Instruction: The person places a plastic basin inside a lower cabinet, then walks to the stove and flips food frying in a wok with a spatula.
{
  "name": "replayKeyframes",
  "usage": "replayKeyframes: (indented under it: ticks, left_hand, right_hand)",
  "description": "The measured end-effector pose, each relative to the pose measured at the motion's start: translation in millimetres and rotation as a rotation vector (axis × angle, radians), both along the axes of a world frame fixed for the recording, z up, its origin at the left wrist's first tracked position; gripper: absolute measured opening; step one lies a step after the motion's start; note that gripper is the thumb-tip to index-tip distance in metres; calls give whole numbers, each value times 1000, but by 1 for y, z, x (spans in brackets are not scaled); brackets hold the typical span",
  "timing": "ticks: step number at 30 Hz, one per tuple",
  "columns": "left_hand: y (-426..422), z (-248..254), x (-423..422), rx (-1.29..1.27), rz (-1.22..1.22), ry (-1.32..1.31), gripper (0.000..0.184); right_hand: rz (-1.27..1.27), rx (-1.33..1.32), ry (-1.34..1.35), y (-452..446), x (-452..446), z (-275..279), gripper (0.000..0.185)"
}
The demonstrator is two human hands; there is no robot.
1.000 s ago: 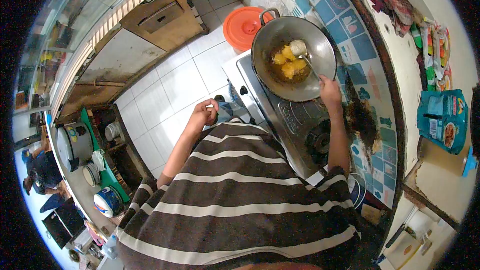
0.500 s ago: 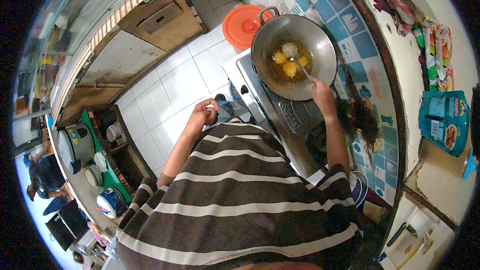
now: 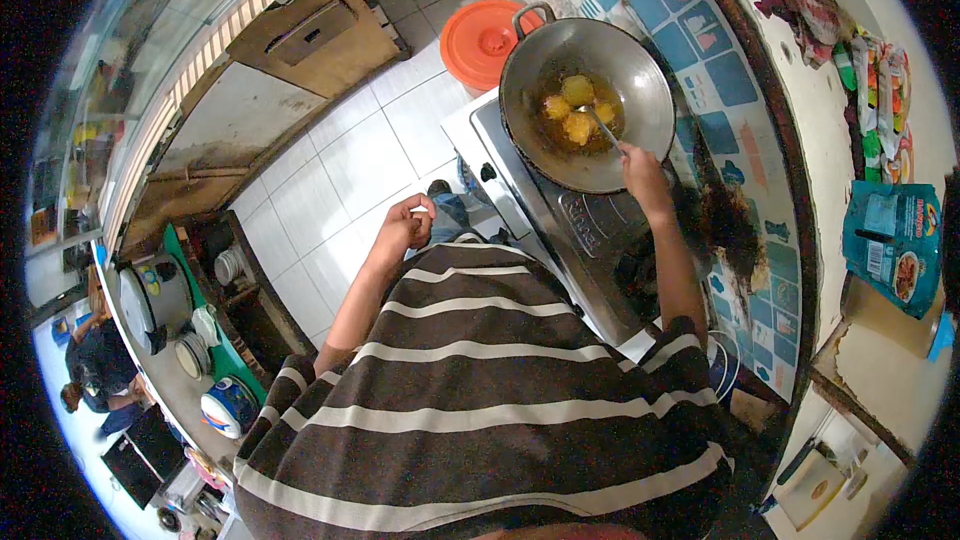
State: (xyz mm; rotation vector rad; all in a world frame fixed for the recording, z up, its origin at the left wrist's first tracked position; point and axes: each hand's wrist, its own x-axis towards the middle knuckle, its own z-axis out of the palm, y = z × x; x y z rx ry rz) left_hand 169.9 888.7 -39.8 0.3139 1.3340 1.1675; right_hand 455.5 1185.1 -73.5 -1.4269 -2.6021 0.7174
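Observation:
My right hand (image 3: 643, 178) is closed around the handle of a metal spoon (image 3: 605, 130). The spoon's head dips among several golden-yellow fried pieces (image 3: 577, 128) lying in oil at the bottom of a large wok (image 3: 645, 90). One rounder, paler piece (image 3: 577, 91) sits at the far side of the group. Beneath the wok is a gas stove (image 3: 590, 230) with a steel front edge. My left hand (image 3: 405, 225) hangs in front of my body, left of the stove, its fingers curled in with nothing seen in them.
An orange-lidded bucket (image 3: 482, 40) stands just left of the wok. Tiled wall (image 3: 720, 70) rises on the right, sooty near the stove. A teal pouch (image 3: 890, 245) and sachets (image 3: 880, 100) are at far right. Pots (image 3: 155, 300) line a left counter; beyond it is another person (image 3: 100, 365).
The spoon's head has shifted slightly among the fried pieces, and the pale piece now looks yellower. The view has tilted a little; my left hand stays curled.

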Motion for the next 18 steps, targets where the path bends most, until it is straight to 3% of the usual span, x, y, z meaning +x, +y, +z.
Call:
replayKeyframes:
  ticks: [5,6,12,18]
  left_hand:
    - [-1,-7,-6,46,14,-38,25]
    - [-1,-18,-7,-27,-7,51,25]
    - [7,-16,-15,55,4,-47,25]
    - [23,-12,-33,51,-29,-14,25]
  right_hand:
    - [34,-10,-26,9,-1,-14,26]
    - [26,-29,-69,5,-6,-1,27]
    - [-20,-53,-184,-2,-14,17,29]
    - [-66,-48,-118,8,-3,-33,30]
